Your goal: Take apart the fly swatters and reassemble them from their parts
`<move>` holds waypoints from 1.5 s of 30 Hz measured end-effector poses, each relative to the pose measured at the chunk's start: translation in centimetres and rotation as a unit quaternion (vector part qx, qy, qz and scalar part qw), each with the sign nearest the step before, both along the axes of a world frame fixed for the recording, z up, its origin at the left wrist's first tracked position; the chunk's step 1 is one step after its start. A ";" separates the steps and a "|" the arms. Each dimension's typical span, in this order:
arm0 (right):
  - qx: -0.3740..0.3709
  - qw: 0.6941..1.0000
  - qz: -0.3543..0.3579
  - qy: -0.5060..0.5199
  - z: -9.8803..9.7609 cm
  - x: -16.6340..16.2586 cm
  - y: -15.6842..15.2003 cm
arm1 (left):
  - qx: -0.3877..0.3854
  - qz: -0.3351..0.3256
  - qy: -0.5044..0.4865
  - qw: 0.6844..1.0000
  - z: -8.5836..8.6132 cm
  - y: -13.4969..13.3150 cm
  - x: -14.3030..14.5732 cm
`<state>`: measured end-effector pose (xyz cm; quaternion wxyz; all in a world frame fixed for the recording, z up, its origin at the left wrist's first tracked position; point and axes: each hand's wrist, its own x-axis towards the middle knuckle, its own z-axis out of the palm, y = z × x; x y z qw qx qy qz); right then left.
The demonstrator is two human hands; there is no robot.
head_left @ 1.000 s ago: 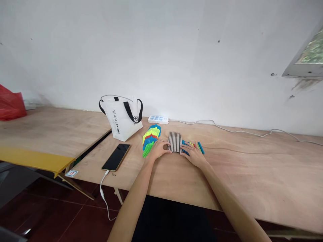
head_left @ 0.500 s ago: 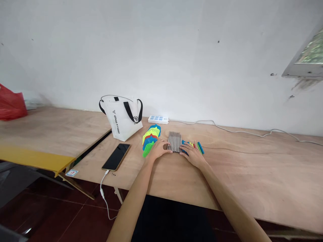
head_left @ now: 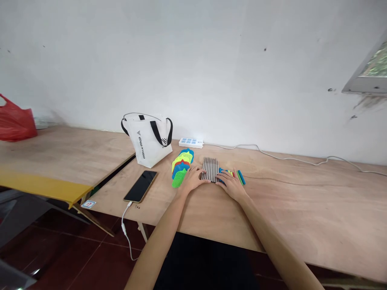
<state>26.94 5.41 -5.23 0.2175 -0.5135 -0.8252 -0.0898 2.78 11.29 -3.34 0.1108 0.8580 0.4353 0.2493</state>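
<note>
A row of several thin metal rods point(head_left: 210, 169) lies side by side on the table, pointing away from me. At its left edge is my left hand point(head_left: 193, 179), fingers apart, fingertips and thumb against the near part of the row. My right hand point(head_left: 232, 186) rests at the right edge with its fingers spread, partly over several coloured plastic handles point(head_left: 241, 177) in blue, green, yellow and red. Left of the rods, perforated plastic pieces like fly swatter heads point(head_left: 179, 178) overlap in a fanned column of green, blue, red and yellow; my left hand is close beside the green one.
A phone point(head_left: 140, 186) with a white cable lies at the left. Behind it stands a white bag point(head_left: 148, 141) with black handles. A power strip point(head_left: 191, 142) sits by the wall, its cord running right. On the neighbouring table point(head_left: 90, 149) is a red plastic bag point(head_left: 18, 123).
The view has shifted slightly. My left thumb reaches a little further along the near end of the rods. My right hand and the pieces look nearly the same.
</note>
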 end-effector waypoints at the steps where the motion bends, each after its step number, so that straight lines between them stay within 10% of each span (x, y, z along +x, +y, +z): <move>1: 0.001 1.000 0.000 0.001 0.0 0.0 0.0 | 0.007 0.004 0.005 1.000 0.0 -0.1 0.1; 45: 0.009 1.000 -0.009 0.004 0.2 -0.4 0.2 | -0.009 -0.001 0.010 1.000 0.4 -0.2 0.1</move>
